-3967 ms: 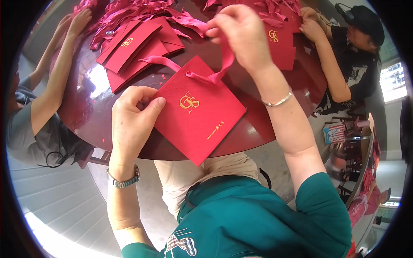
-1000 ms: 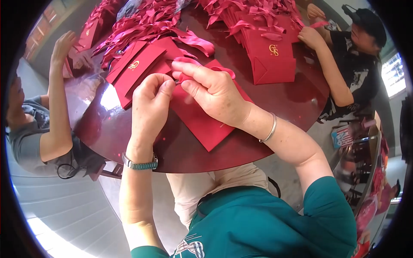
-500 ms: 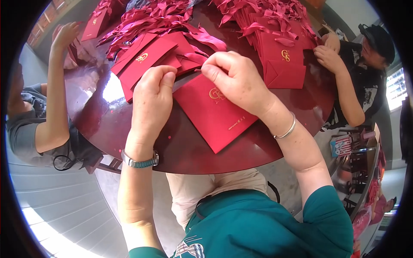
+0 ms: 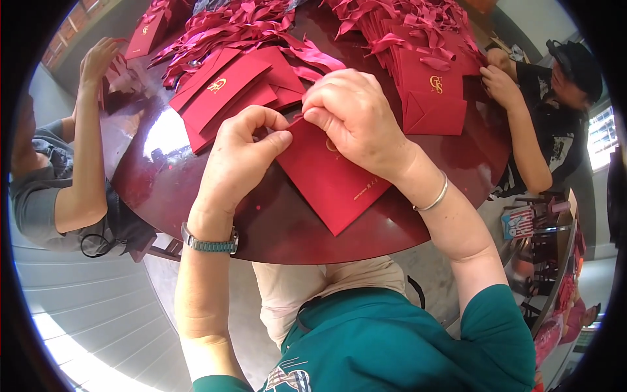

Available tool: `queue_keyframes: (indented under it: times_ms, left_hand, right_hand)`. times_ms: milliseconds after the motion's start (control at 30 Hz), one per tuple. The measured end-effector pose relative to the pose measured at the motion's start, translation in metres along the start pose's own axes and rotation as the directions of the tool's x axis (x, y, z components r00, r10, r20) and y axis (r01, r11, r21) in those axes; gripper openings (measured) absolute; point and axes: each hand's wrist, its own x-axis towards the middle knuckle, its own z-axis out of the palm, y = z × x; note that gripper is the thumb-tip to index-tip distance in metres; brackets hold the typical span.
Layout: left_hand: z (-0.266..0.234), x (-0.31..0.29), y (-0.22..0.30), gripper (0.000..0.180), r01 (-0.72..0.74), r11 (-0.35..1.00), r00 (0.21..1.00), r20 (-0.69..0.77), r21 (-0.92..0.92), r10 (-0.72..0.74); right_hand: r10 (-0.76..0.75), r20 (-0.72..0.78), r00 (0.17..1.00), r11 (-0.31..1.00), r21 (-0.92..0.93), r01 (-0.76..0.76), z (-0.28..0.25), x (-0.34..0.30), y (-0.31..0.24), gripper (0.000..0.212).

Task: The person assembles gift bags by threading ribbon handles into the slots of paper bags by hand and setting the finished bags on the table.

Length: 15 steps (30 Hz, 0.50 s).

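Observation:
A flat red paper gift bag (image 4: pixel 339 196) with gold print lies tilted on the dark table in front of me. My left hand (image 4: pixel 245 153) is closed at its upper left edge, thumb and forefinger pinched on the bag. My right hand (image 4: pixel 356 124) covers the top of the bag, its fingertips pinching the upper edge close to the left fingertips. A small bit of red shows between the two pinches; whether it is ribbon or paper I cannot tell. Just beyond my hands is a pile of similar red bags (image 4: pixel 228 88) with ribbon handles.
The round table (image 4: pixel 274 235) curves toward me. Another stack of red bags (image 4: pixel 434 98) with pink-red ribbons (image 4: pixel 405 26) stands at the back right. One person (image 4: pixel 59 176) works at the left with raised hands; another person in a dark cap (image 4: pixel 555 98) handles bags at the right.
My left hand has shifted right, up to the bag's top edge, and its fingers are nearer the right ones. The bag has moved slightly right.

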Motion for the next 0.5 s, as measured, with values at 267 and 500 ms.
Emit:
queue_keyframes:
  times_ms: [267, 500]
  left_hand:
    - [-0.003, -0.006, -0.002, 0.021, -0.008, 0.916, 0.966, 0.232, -0.402, 0.111]
    - [-0.001, -0.004, -0.01, 0.028, 0.207, 0.679, 0.928, 0.36, -0.704, 0.091]
  right_hand:
    - [-0.067, -0.036, 0.997, 0.998, 0.006, 0.067, 0.0, 0.002, -0.004, 0.011]
    - [-0.055, -0.092, 0.994, 0.989, 0.132, 0.067, -0.001, 0.006, -0.005, 0.011]
